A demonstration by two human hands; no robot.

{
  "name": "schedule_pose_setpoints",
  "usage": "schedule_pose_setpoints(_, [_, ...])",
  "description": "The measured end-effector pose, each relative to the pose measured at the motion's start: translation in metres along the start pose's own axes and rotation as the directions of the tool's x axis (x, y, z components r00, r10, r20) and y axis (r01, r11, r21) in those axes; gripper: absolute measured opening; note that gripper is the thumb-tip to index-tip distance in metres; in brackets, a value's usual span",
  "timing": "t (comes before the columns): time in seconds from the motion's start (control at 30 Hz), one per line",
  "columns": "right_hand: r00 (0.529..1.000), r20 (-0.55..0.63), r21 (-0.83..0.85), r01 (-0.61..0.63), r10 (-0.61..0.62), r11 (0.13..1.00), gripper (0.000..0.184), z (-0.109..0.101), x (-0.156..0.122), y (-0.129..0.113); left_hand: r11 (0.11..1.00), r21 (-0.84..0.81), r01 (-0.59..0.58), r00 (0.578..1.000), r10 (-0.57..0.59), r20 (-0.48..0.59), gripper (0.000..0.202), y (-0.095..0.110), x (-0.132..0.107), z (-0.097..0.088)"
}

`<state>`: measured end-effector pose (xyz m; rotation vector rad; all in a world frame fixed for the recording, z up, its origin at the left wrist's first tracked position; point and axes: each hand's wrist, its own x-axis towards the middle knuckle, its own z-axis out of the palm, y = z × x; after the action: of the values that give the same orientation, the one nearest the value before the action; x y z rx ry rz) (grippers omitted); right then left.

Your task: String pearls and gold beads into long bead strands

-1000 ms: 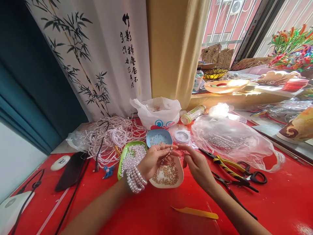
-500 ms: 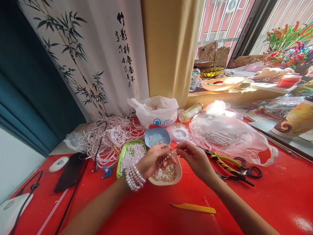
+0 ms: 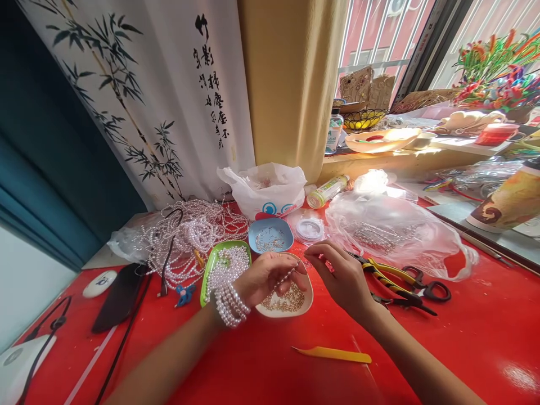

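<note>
My left hand (image 3: 264, 277), with pearl bracelets (image 3: 230, 305) round its wrist, is closed on a short strand of small beads (image 3: 287, 274) held over a pale dish of gold beads (image 3: 287, 300). My right hand (image 3: 341, 274) is pinched at the strand's far end, fingertips close to the left hand; what it pinches is too small to name. A green dish of white pearls (image 3: 223, 266) lies just left of my left hand. A blue dish (image 3: 270, 236) with small silver beads sits behind both hands.
Pearl strings (image 3: 192, 233) are heaped at the back left. Yellow-handled pliers (image 3: 386, 273) and black scissors (image 3: 422, 284) lie right of my right hand. A yellow plastic tool (image 3: 333, 354) rests near the front. Plastic bags (image 3: 392, 230), a thread spool (image 3: 310, 228) and a dark phone (image 3: 120, 295) are on the red table.
Both hands have dropped slightly toward the gold-bead dish, and the fingertips have stayed close together on the strand. The view has shifted a little.
</note>
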<state>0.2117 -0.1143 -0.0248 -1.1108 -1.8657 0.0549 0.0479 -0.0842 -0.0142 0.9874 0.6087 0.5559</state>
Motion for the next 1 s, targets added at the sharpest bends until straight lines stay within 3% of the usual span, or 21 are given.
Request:
schedule_pose_setpoints(0.57, [0.995, 0.011, -0.128, 0.103, -0.103, 0.986, 0.010, 0.0045, -0.0059, 0.0017, 0.999, 0.015, -0.032, 0.995, 0.034, -0.098, 0.012, -0.0031, 0.0000, 0.0023])
schedule_pose_setpoints(1.0, [0.998, -0.054, -0.162, 0.012, -0.021, 0.987, 0.009, 0.0003, -0.0031, 0.0029, 0.996, -0.017, -0.088, 0.995, 0.087, -0.043, 0.015, -0.0075, 0.0032, 0.0034])
